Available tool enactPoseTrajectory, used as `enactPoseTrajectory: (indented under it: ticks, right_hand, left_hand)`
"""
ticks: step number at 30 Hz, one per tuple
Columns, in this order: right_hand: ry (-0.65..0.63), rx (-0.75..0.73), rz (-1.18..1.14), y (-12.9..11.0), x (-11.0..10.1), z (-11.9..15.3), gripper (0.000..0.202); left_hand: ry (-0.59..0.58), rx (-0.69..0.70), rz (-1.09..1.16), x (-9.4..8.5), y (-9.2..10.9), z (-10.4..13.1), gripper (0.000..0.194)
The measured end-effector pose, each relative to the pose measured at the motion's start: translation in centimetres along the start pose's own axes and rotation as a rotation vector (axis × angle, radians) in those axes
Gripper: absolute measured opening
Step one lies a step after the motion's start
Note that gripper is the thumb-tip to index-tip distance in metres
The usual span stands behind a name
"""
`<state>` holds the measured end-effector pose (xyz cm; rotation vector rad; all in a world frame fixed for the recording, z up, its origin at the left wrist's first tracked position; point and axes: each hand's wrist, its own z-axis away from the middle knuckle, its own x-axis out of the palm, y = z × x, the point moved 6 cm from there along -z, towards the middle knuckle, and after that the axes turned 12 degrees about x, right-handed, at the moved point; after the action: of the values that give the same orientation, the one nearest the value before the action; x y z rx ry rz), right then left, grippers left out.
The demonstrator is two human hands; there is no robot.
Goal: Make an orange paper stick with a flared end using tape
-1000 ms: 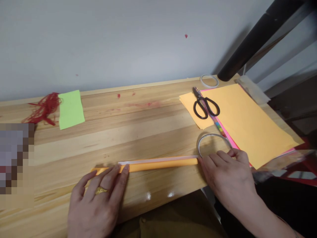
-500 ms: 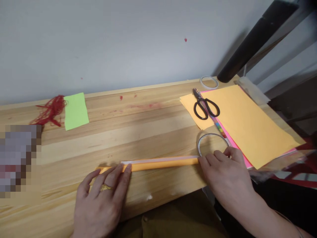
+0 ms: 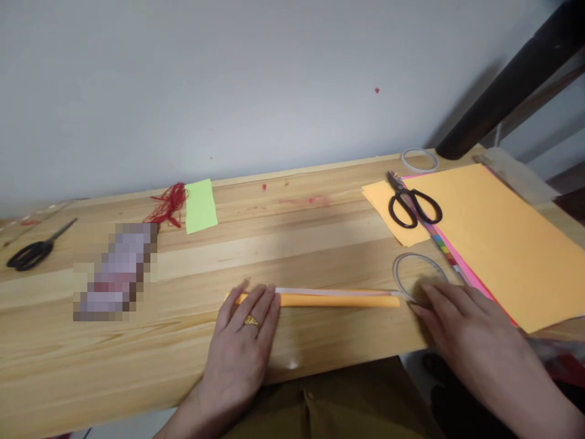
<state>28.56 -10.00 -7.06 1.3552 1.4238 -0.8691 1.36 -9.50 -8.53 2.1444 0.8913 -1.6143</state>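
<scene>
A narrow folded strip of orange paper (image 3: 338, 300) lies along the front of the wooden table. White tape (image 3: 320, 291) runs along its far edge towards a thin roll of tape (image 3: 395, 274) at the right end. My left hand (image 3: 244, 332), a gold ring on one finger, lies with its fingers stretched over the strip's left end, pressing on it. Pinched at the near side of the tape roll, my right hand (image 3: 461, 323) sits just beyond the strip's right end. Its fingertips are partly hidden.
Black-handled scissors (image 3: 415, 204) rest on orange sheets (image 3: 512, 238) at the right, near another tape roll (image 3: 419, 160). Leftwards lie green paper (image 3: 201, 206), red string (image 3: 171, 204), a blurred-out object (image 3: 119, 268) and more scissors (image 3: 31, 255). A wall stands behind.
The view has swung left, bringing the second scissors into sight. My right hand has shifted off the strip's right end, which now shows, and holds the tape roll lower. My left hand stays on the strip.
</scene>
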Motion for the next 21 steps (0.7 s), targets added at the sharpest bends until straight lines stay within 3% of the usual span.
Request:
enactPoseTrajectory:
  ticks: [4, 8, 11, 14, 17, 21]
  right_hand:
    - [0.071, 0.07, -0.226, -1.0, -2.2, -1.2, 0.036]
    - [-0.019, -0.131, -0.536, -7.6, -3.4, -3.4, 0.043]
    - [-0.222, -0.293, -0.661, -13.3, -2.3, -4.5, 0.05]
    - [-0.243, -0.349, -0.691, -16.5, -1.2, -4.7, 0.044]
    - [-0.18, -0.356, -0.648, -17.5, -0.6, -4.2, 0.041]
    - [-0.146, -0.282, -0.575, -16.5, -0.2, -3.7, 0.042]
  left_hand:
    - [0.011, 0.018, -0.036, 0.1, 0.2, 0.0, 0.035]
    - [0.025, 0.019, -0.061, 0.0, 0.3, 0.0, 0.035]
    - [0.052, 0.028, -0.027, 0.1, 0.2, 0.1, 0.034]
    - [0.086, 0.034, 0.043, 0.5, 0.1, 0.5, 0.032]
    - [0.116, 0.043, 0.059, 1.0, -0.1, 1.0, 0.034]
    - [0.093, 0.061, 0.037, 1.6, -0.1, 1.3, 0.036]
